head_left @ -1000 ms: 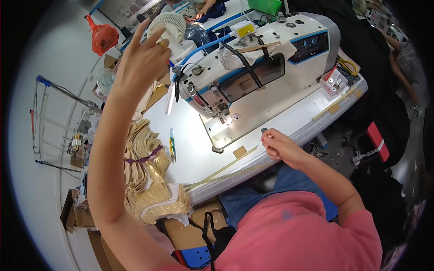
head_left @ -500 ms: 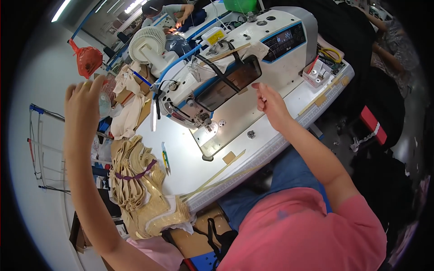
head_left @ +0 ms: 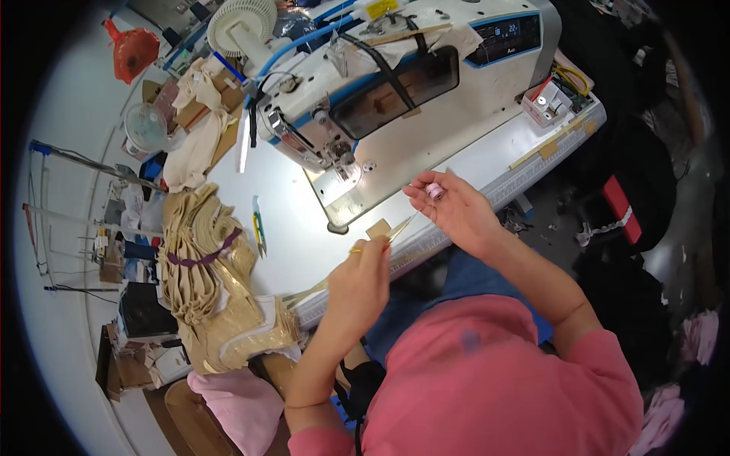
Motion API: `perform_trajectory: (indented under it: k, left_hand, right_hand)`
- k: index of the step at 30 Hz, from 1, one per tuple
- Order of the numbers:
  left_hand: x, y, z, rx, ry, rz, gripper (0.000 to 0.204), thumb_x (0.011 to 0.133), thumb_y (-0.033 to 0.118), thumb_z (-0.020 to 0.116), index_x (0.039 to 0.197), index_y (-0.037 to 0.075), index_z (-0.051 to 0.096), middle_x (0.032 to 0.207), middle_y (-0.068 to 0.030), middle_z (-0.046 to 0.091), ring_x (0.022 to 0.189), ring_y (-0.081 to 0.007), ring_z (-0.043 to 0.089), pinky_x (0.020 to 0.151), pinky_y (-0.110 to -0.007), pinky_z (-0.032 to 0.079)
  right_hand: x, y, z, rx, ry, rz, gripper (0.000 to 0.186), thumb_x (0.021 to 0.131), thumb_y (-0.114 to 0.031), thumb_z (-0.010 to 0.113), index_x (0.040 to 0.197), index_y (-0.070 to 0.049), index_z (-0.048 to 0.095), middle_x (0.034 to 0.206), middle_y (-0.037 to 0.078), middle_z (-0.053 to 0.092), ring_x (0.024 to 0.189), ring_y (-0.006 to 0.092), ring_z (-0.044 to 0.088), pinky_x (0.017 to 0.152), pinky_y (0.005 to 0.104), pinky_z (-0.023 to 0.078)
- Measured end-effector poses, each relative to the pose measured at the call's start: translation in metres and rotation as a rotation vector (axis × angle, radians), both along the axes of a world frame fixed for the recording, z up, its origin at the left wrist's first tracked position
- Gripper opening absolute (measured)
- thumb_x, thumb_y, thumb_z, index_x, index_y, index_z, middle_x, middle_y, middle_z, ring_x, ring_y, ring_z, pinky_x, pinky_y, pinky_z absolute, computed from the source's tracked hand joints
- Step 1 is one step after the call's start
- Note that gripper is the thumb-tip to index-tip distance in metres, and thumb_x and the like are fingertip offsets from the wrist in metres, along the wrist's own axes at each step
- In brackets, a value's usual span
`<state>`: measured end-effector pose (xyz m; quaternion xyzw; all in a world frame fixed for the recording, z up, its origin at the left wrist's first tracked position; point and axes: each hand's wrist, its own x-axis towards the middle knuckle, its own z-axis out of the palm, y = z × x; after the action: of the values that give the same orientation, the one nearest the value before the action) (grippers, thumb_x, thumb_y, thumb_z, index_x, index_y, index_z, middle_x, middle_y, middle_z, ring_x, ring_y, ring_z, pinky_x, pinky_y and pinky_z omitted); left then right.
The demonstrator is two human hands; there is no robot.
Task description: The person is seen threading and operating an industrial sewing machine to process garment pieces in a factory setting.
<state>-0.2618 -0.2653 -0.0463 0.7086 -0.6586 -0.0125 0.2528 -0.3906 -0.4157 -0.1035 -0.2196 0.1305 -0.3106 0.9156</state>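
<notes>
My right hand (head_left: pixel 464 216) is turned palm up over the table's front edge, its fingers curled round a small bobbin (head_left: pixel 435 191) of pale pink thread. Lower and to its left, my left hand (head_left: pixel 361 285) grips slim gold-coloured tweezers (head_left: pixel 395 232), whose points reach toward the right fingers. Whether tip and bobbin touch is too small to tell. Just beyond both hands stands a white sewing machine (head_left: pixel 388 99), its lamp lighting the needle area (head_left: pixel 346 178).
Green-and-yellow thread snips (head_left: pixel 259 226) lie left of the machine. A tied bundle of beige and gold fabric pieces (head_left: pixel 205 266) covers the table's left end. At the right stands a small white box with spools (head_left: pixel 546 105). A fan (head_left: pixel 242 30) and red bag (head_left: pixel 133 52) are farther back.
My left hand has come down from near the red bag to the table front, now holding tweezers. My right hand has drawn nearer and turned up, showing the bobbin. The view has tilted down.
</notes>
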Motion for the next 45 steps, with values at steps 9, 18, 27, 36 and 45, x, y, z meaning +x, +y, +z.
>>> perform_trajectory:
  k: [9,18,27,36,45]
  left_hand:
    - [-0.017,-0.008,-0.048,-0.046,0.178,0.090,0.012,0.091,0.013,0.050,0.099,0.003,0.053,0.078,-0.0182,0.059,0.063,-0.0362,0.059,0.055,-0.043,0.048]
    - [-0.014,-0.006,-0.054,0.033,0.588,0.234,0.025,0.093,0.010,0.046,0.117,0.003,0.044,0.080,-0.0196,0.058,0.074,-0.0374,0.060,0.061,-0.040,0.046]
    - [0.009,-0.006,-0.050,0.123,1.177,-0.103,0.037,0.097,0.012,0.040,0.132,0.008,0.031,0.073,-0.0018,0.049,0.060,-0.0072,0.042,0.056,-0.021,0.036]
    - [0.020,-0.003,-0.031,0.015,2.080,-0.263,0.038,0.100,0.029,0.032,0.135,0.016,0.032,0.069,0.0023,0.032,0.049,-0.0050,0.025,0.047,-0.018,0.026]
    - [0.019,-0.007,-0.050,0.050,2.172,-0.372,0.032,0.100,0.034,0.030,0.121,0.013,0.043,0.062,0.0030,0.030,0.048,-0.0049,0.025,0.044,-0.018,0.024]
  right_hand:
    - [0.018,0.028,-0.009,-0.181,0.033,-0.116,0.037,0.100,-0.029,0.031,0.117,0.001,0.043,0.118,0.013,0.049,0.121,0.0234,0.044,0.104,0.0350,0.033]
    - [0.017,0.049,-0.003,-0.318,0.153,-0.097,0.038,0.099,-0.027,0.033,0.127,-0.002,0.039,0.128,0.015,0.045,0.121,0.0226,0.044,0.105,0.0331,0.029]
    - [-0.002,0.028,-0.001,-1.142,0.584,0.120,0.013,0.093,-0.011,0.050,0.095,0.000,0.057,0.086,0.005,0.053,0.076,0.0124,0.051,0.069,0.0243,0.042]
    - [-0.045,0.010,-0.012,-0.949,0.393,0.020,0.015,0.093,-0.013,0.047,0.083,-0.003,0.053,0.085,0.002,0.054,0.077,0.0125,0.049,0.077,0.0237,0.040]
    - [-0.082,0.005,0.004,-0.296,-0.079,-0.028,0.022,0.095,-0.020,0.045,0.078,-0.010,0.038,0.061,-0.002,0.032,0.055,0.0102,0.034,0.064,0.0283,0.043]
